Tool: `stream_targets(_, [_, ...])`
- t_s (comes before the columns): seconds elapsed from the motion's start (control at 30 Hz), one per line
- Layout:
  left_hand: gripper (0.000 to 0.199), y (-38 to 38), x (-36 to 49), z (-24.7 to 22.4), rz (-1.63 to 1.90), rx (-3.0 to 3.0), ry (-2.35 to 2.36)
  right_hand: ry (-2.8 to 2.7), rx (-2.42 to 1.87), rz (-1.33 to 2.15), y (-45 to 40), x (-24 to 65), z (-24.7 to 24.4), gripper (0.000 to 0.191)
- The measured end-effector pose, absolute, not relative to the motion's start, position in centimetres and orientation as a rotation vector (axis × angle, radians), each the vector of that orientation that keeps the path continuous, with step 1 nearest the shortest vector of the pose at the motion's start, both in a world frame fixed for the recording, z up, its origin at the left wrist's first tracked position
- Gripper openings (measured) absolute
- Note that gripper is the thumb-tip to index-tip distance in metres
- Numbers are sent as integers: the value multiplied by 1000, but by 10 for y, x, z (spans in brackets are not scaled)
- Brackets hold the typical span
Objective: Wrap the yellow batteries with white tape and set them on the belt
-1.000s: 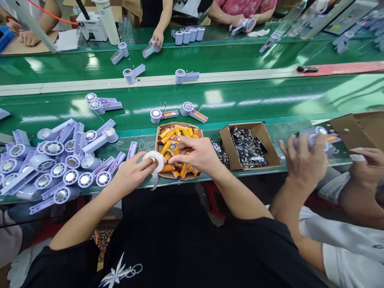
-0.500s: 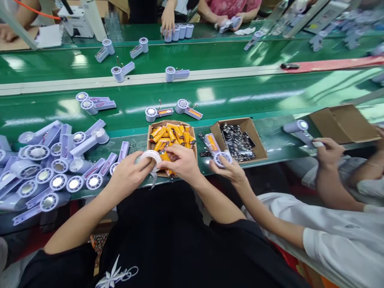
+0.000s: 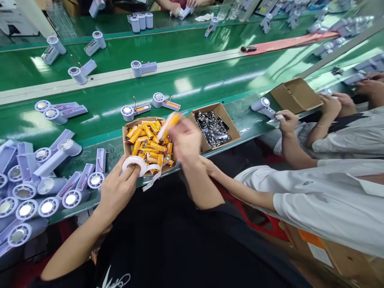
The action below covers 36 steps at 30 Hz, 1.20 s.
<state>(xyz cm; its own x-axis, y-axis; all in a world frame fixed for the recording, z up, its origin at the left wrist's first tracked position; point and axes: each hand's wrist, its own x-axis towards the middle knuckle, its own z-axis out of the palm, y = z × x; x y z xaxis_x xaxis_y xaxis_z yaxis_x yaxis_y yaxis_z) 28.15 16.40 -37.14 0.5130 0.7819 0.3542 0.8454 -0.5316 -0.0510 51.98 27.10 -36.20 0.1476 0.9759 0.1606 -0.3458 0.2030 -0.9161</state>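
A roll of white tape (image 3: 134, 165) is held in my left hand (image 3: 118, 188), its fingers through and around the ring, with a loose strip hanging to the right. My right hand (image 3: 187, 140), blurred by motion, grips an orange battery (image 3: 169, 123) with a white strip along it. Below and left of that hand stands a cardboard box (image 3: 126, 140) full of orange batteries (image 3: 147, 138). The taped battery is raised above the box's right side.
Lilac fan housings (image 3: 25, 210) are piled at the left. A box of black circuit parts (image 3: 213, 130) stands right of the batteries. Beside me, a co-worker's forearm (image 3: 240, 186) reaches behind my right wrist. More housings lie on the green belt (image 3: 105, 96).
My right hand has lifted the battery away from the tape roll, up and right. The view has turned right. The co-worker's near hand is now hidden behind my right arm.
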Motion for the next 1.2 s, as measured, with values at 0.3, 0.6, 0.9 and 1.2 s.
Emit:
stream_targets(0.3, [45,290,276,-319,11,-3128,-1386,-1065,-803,773,281,601,-365,68])
stream_targets(0.6, [84,438,134,-343,60,-2143,-2297,-909,-896,730,246,636,-377,63])
stream_targets(0.9, [96,455,74,-355,30,-2351,-1876,-990,-959,728,256,639,-388,57])
stream_targets(1.2, [59,441,84,-372,83,-2393,-1729,-1005,-931,806,264,623,-387,59])
